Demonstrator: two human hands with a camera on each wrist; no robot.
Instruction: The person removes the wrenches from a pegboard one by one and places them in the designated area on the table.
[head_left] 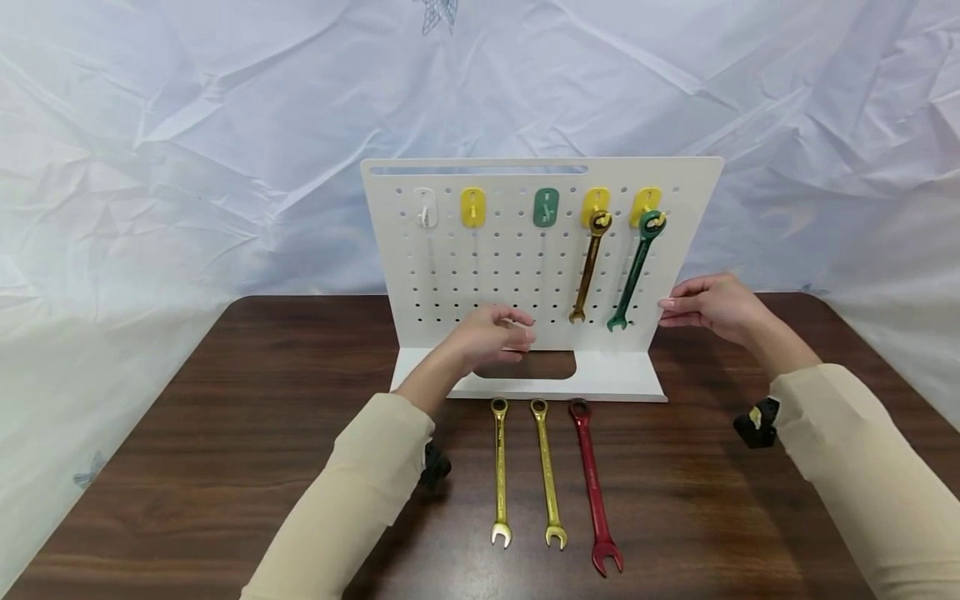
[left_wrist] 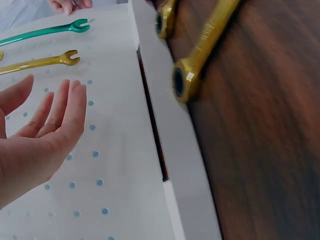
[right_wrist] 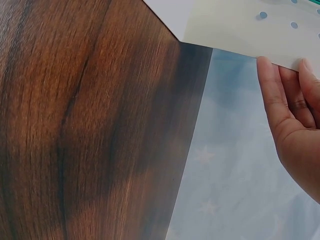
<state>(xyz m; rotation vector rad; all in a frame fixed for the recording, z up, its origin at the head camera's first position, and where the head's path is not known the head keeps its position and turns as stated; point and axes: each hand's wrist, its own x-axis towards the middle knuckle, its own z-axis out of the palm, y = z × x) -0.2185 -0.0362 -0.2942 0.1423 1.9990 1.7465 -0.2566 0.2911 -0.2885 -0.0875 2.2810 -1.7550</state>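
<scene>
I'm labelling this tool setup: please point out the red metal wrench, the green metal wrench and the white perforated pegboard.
Red metal wrench (head_left: 592, 483): head view, middle of its shaft.
Green metal wrench (head_left: 635, 271): head view, middle of its shaft.
White perforated pegboard (head_left: 507, 280): head view, bare upright panel.

Just behind the left hand (head_left: 495, 336), a long cream sleeve (head_left: 341, 508) ends in a loose, wide cuff, a small black device (head_left: 435, 467) showing at its inner edge. Behind the right hand (head_left: 716, 308) sits a matching sleeve (head_left: 862, 475), creased near the cuff; the blocky black unit (head_left: 748, 432) beside it carries a small yellowish patch (head_left: 755, 417).
</scene>
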